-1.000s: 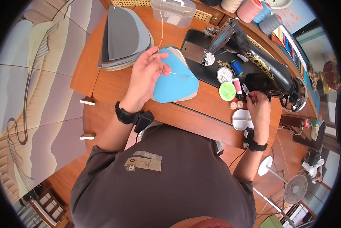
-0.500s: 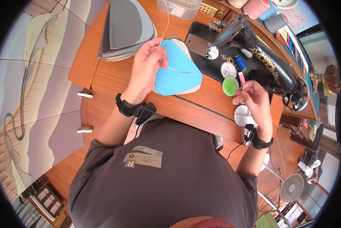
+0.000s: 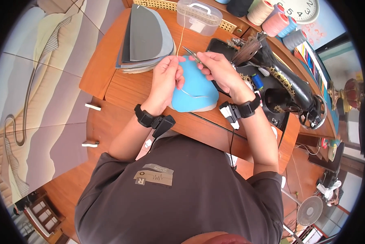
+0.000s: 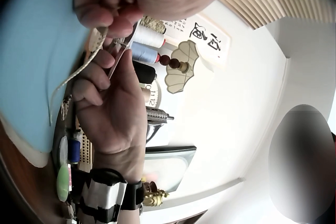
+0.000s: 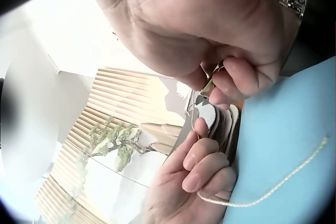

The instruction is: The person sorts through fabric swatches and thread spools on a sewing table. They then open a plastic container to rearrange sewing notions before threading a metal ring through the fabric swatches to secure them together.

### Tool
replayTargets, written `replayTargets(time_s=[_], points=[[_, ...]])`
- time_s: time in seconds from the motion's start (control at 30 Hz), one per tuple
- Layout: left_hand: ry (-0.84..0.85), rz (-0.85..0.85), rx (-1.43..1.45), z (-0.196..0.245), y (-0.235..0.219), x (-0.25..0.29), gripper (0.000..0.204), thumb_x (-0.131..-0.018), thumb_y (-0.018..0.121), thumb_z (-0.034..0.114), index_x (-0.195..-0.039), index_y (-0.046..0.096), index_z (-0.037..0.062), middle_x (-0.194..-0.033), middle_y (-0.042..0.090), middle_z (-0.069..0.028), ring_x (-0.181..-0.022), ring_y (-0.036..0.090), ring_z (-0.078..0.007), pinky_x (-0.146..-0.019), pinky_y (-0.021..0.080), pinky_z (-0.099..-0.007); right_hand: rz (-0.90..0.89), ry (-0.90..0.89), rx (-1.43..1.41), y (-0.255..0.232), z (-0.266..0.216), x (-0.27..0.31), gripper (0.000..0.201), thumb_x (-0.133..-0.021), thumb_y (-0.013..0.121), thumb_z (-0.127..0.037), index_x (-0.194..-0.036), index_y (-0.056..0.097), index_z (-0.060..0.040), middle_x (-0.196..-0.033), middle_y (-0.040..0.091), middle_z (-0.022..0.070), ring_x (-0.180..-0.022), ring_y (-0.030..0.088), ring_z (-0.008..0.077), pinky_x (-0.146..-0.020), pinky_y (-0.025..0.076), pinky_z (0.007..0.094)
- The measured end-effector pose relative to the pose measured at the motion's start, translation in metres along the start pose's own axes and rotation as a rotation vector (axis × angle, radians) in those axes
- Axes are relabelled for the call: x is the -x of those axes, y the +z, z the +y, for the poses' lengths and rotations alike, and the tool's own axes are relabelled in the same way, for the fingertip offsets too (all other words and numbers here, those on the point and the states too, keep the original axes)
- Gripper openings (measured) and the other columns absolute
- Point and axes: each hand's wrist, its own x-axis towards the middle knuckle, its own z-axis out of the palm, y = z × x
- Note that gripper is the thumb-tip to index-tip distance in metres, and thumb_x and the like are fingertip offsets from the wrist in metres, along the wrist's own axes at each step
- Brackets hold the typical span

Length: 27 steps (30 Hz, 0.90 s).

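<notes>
Between its thumb and fingers my left hand (image 3: 165, 83) pinches a thin cream cord (image 5: 262, 202). One end of the cord rises past the fingers, and its loose tail trails over a blue rounded sheet (image 3: 193, 104). My right hand (image 3: 225, 73) grips a small pair of metal thread snips (image 3: 189, 51), their pointed tips angled up and left. The snips are right beside the left fingertips, close to the cord; curled fingers hide most of their handles. Both hands are over the upper part of the blue sheet, which lies on a pale sheet on the wooden table (image 3: 127, 87).
A stack of grey sheets (image 3: 150, 36) lies to the left. Behind stands a clear plastic box (image 3: 209, 23) with a white handle. A black sewing machine (image 3: 282, 75) takes up the right side, with a blue thread spool (image 3: 257, 81) beside it. Large thread cones (image 3: 260, 13) line the back shelf.
My right hand has moved from the right end of the table, by the small sewing items, across to my left hand, bringing the snips. My left hand keeps its pinch on the cord.
</notes>
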Motion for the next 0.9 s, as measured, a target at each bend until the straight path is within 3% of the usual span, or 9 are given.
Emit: replayTargets(time_s=[0.9], points=[[0.051, 0.005, 0.004, -0.003, 0.002, -0.001, 0.026, -0.11, 0.048, 0.022, -0.103, 0.06, 0.0006, -0.064, 0.041, 0.0033, -0.047, 0.039, -0.0071, -0.046, 0.033, -0.0223, -0.121, -0.004, 0.083, -0.008, -0.006, -0.003, 0.033, -0.103, 0.063, -0.034, -0.109, 0.075, -0.0036, -0.079, 0.057, -0.0071, -0.065, 0.042, 0.0023, -0.055, 0.032, 0.0193]])
